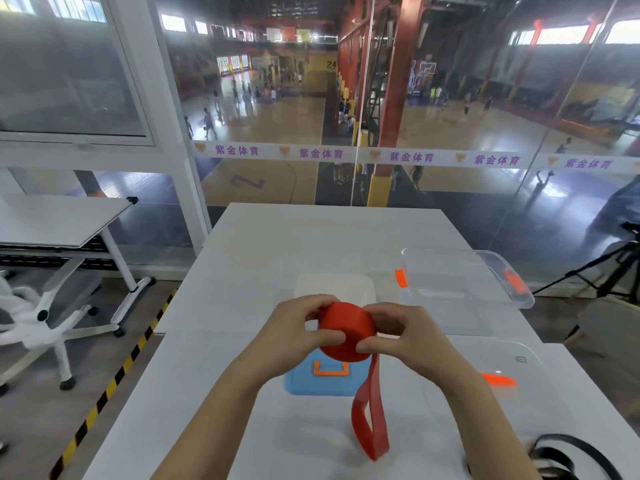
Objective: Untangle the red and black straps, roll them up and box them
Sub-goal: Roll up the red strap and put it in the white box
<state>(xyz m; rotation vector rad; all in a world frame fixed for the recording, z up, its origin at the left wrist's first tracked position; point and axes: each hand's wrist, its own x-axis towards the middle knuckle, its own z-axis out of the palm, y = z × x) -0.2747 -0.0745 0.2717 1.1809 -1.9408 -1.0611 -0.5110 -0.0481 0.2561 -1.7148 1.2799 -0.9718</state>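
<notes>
— White table (242, 265) right in front, and past it a big glass wall. Behind the glass is a big gym with shiny wood floors and people far away, too small to see well. What is on the table?

— A clear plastic box (464, 292) sits at the back right. It has orange clips on its sides. A blue lid (304, 382) with an orange handle lies flat in the middle, under the hands. A clear lid (512, 362) with an orange clip lies at the right.

— Where is the red strap?

— The red strap (346, 332) is up in the air above the blue lid. Most of it is rolled into a fat round roll. One loose loop hangs down from the roll and its bottom end touches the table.

— Who holds it?

— Both hands. The left hand (298, 336) grips the left side of the roll, fingers over the top and thumb pressed on the front. The right hand (405, 336) pinches the right side, thumb and fingers shut on the strap.

— And the black strap?

— The black strap (568, 459) lies loose on the table at the near right corner, well apart from the hands. Nobody is touching it
</notes>
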